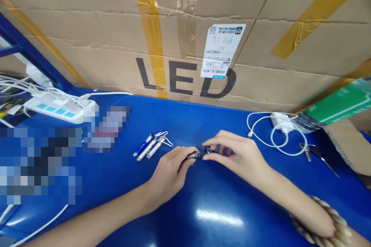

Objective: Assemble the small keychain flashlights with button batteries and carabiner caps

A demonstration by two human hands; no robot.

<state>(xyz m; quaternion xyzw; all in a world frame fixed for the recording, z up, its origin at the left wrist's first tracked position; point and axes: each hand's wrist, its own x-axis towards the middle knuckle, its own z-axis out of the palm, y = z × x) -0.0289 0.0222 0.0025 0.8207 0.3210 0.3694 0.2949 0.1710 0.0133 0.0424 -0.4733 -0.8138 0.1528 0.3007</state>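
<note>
Over a blue tabletop [121, 185], with a cardboard box [101, 46] at 12 o'clock, two small parts held in bare hands. In the left hand [169, 166], grip pinching a short dark barrel [193, 156] between thumb and fingers, toward 5 o'clock from the centre of view. In the right hand [242, 154], grip pinching a small black piece [208, 149], between 2 and 3 o'clock from the barrel, near but apart. Much of both covered by fingers; exact form hard to tell. Handling, by judgement: light, stiff, rather smooth, apt to slip or roll; best taken around the sides, clear of the facing ends, with modest pressure. Orientation: long axis of the barrel close to the 9-to-3 o'clock line, exposed end toward 3 o'clock; dark end of the black piece toward 9 o'clock. Near 9 o'clock from the barrel, three pen-shaped tubes [147, 149] side by side, slanting from 7 to 1 o'clock. At 2 o'clock from the right hand, a white charger [281, 122]
</note>
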